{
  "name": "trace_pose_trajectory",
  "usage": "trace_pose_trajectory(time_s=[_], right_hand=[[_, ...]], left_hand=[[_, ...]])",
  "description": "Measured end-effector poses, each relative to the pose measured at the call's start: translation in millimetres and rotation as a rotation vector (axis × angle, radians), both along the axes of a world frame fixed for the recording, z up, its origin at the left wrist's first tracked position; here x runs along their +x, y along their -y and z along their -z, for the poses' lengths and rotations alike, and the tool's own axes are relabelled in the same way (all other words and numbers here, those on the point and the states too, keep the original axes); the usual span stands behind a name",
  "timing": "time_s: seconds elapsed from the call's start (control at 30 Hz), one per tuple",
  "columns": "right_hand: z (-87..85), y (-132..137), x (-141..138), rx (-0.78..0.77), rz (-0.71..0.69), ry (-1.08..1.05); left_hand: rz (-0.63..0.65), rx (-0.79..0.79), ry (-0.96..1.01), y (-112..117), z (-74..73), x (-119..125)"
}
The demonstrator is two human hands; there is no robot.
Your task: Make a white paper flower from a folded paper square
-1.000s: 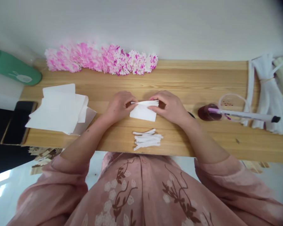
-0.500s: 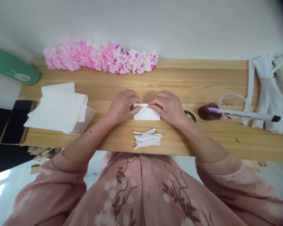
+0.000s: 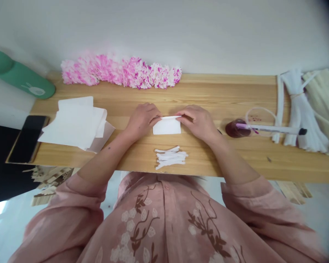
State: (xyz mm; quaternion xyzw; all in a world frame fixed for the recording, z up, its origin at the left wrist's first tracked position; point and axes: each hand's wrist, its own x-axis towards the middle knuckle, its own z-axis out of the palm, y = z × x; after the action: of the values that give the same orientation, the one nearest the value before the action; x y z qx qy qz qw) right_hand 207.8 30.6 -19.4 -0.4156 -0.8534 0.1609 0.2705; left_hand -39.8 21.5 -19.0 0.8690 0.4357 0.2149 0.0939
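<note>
A small white folded sheet of paper (image 3: pixel 166 126) lies in front of me, its far edge raised in a narrow fold. My left hand (image 3: pixel 144 119) pinches the left end of that fold between thumb and fingers. At the right end, my right hand (image 3: pixel 195 120) grips the same fold with thumb and index finger. Several short white twisted strips (image 3: pixel 171 157) lie in a small pile nearer to me, touched by neither hand. A dark object is mostly hidden beside my right wrist.
Left are loose white sheets (image 3: pixel 71 122), a phone (image 3: pixel 29 138) and a green bottle (image 3: pixel 24 78). Pink-and-white ruffled flowers (image 3: pixel 120 71) line the wall. Right, a marker pen (image 3: pixel 276 129) rests across a jar of dark red liquid (image 3: pixel 234 129), near bundled white strips (image 3: pixel 297 109).
My hands have moved apart along the fold, from near its middle to its two ends. The far edge now looks straighter and flatter. The camera view has shifted slightly.
</note>
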Motion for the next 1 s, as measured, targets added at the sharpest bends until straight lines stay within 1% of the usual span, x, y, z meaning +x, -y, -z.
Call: trace_pose_trajectory(time_s=[0.1, 0.27, 0.47, 0.67, 0.77, 1.0], right_hand=[[1.5, 1, 0, 0.001, 0.007, 0.061], [3.0, 3, 1, 0.07, -0.001, 0.145], [-0.6, 8, 0, 0.152, -0.012, 0.242], [1.6, 10, 1, 0.237, -0.031, 0.299], [2.4, 11, 1, 0.275, -0.041, 0.311], [-0.1, 13, -1, 0.258, -0.059, 0.336]], left_hand=[[-0.01, -0.012, -0.051, -1, 1.2, -1], [-0.036, -0.021, -0.108, 0, 1.1, -2], [-0.04, 0.056, -0.176, 2, 1.8, -4], [-0.029, 0.082, -0.199, 5, -1.0, -7], [-0.03, 0.105, -0.22, 6, 0.5, -7], [-0.012, 0.115, -0.227, 7, 4.3, -6]])
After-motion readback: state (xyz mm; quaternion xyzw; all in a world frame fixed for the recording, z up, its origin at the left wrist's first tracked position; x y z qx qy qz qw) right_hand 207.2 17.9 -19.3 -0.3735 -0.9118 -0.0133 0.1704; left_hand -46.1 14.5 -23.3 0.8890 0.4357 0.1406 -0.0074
